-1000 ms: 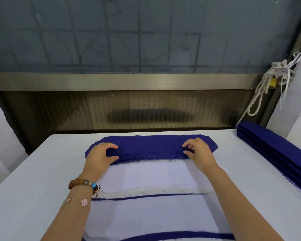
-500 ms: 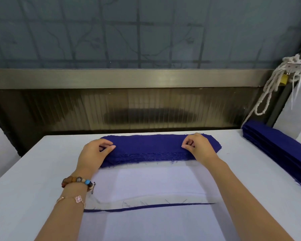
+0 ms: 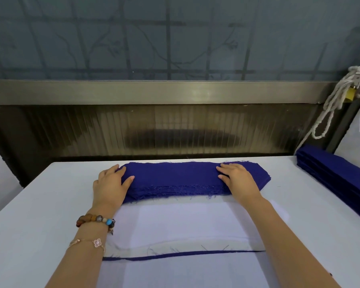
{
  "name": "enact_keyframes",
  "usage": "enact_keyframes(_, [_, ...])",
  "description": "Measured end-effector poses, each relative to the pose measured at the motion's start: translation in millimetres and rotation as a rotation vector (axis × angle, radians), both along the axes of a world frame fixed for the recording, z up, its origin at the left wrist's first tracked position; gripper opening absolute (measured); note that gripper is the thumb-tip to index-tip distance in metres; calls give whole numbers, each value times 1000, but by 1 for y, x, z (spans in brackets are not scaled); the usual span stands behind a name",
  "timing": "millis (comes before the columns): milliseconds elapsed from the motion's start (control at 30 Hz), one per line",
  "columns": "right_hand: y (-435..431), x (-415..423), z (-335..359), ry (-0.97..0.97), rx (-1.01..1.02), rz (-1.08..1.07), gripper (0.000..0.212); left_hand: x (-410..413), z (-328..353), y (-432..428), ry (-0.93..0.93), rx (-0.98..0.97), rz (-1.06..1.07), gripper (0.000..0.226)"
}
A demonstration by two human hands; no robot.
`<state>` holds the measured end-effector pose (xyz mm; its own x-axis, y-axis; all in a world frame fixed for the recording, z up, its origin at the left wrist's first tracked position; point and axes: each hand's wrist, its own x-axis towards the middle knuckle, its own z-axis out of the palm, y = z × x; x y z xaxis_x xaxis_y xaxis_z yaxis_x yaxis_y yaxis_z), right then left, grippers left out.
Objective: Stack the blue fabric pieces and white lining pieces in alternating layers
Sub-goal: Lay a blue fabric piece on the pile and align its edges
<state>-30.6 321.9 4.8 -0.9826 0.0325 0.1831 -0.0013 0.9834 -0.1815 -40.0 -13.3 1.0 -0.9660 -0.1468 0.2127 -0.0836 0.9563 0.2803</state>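
Hands lie flatter than half a second ago in the head view: then both pinched the near, frayed edge of the blue fabric stack (image 3: 175,177) with curled fingers; now the fingers are stretched out. The left hand (image 3: 110,183) presses against the stack's left end, thumb on top. The right hand (image 3: 239,181) rests flat on the stack's right part, holding nothing. The stack itself sits slightly further from the camera on the table (image 3: 40,204).

Counted: two hands, and one blue stack under them. A second blue pile (image 3: 337,173) lies well to the right of the stack. White lining pieces (image 3: 185,223) spread just nearer than the stack, touching its frayed edge, with one blue edge (image 3: 185,254) showing between their layers. Two bracelets sit on the left wrist: a beaded one (image 3: 96,219) and a thin chain (image 3: 89,243). One rope (image 3: 330,104) hangs beyond the stack, to the right.
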Motion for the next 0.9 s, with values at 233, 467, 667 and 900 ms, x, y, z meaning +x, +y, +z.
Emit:
enact_keyframes(233, [3,1,-1,22,-82,3,42,-1,1,0,82,108,-62,41])
enact_keyframes(467, [2,4,-1,45,-126,-9,42,-6,7,-2,106,351,-47,62])
enact_keyframes(667, [3,6,0,68,-147,-8,41,-10,6,12,34,399,-74,50])
enact_keyframes(900, [3,7,0,100,-198,6,38,-3,6,13,324,600,-98,19])
